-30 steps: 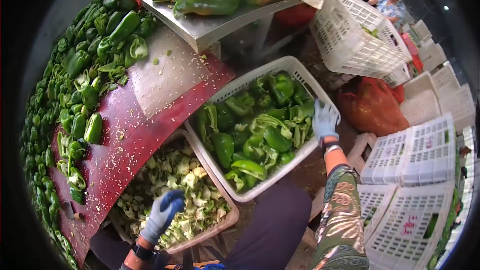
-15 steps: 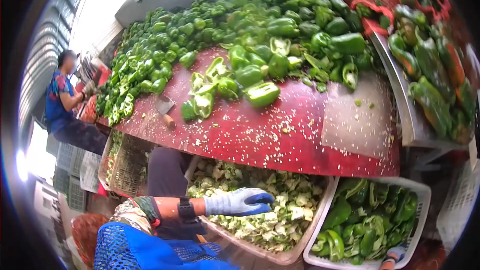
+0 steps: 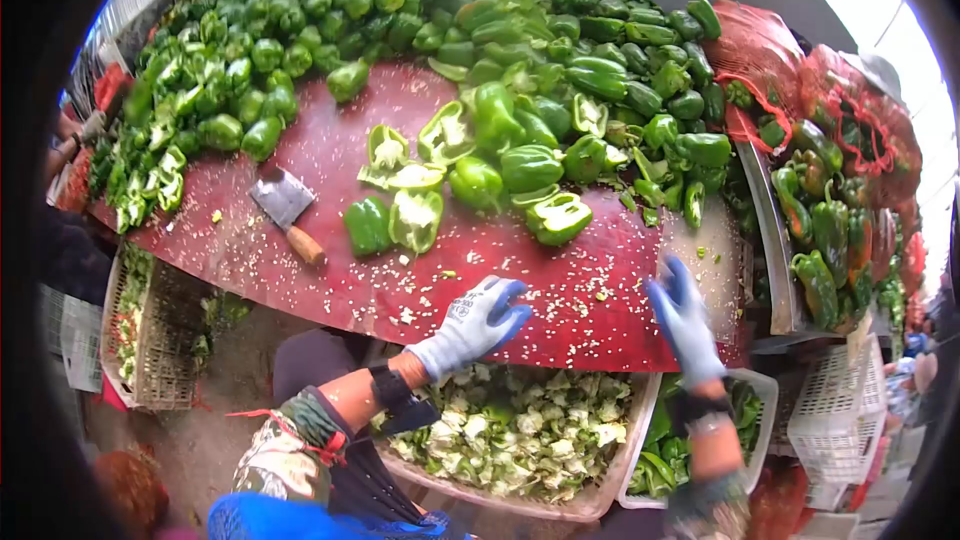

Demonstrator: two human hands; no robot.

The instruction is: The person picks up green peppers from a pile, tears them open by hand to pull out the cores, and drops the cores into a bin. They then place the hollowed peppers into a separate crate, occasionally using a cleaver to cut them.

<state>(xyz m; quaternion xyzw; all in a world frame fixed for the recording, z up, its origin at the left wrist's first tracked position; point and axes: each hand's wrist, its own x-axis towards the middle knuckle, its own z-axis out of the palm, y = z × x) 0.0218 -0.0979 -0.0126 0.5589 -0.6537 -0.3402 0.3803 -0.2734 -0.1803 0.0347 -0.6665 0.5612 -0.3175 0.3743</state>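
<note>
My left hand (image 3: 475, 325), in a white and blue glove, hovers at the front edge of the red table, fingers apart and holding nothing. Opposite it, my right hand (image 3: 686, 318), gloved alike, is raised over the table's right part with its fingers stretched out and nothing in them. Beyond the hands lie cut bell pepper halves (image 3: 415, 219) with pale cores showing, beside a whole green bell pepper (image 3: 368, 226). A cleaver (image 3: 284, 199) with a wooden handle rests to the left. White seeds are scattered over the tabletop (image 3: 390, 100).
Below the table edge stands a crate (image 3: 590, 508) of pepper cores, next to a white crate (image 3: 768, 410) of cut peppers. A large heap of green peppers (image 3: 300, 30) covers the back. Red mesh sacks (image 3: 755, 45) stand right. Another person's arm (image 3: 66, 145) shows far left.
My left hand has risen from above the core crate to the table's edge. My right hand has come up from the white crate to over the table. The view has shifted right.
</note>
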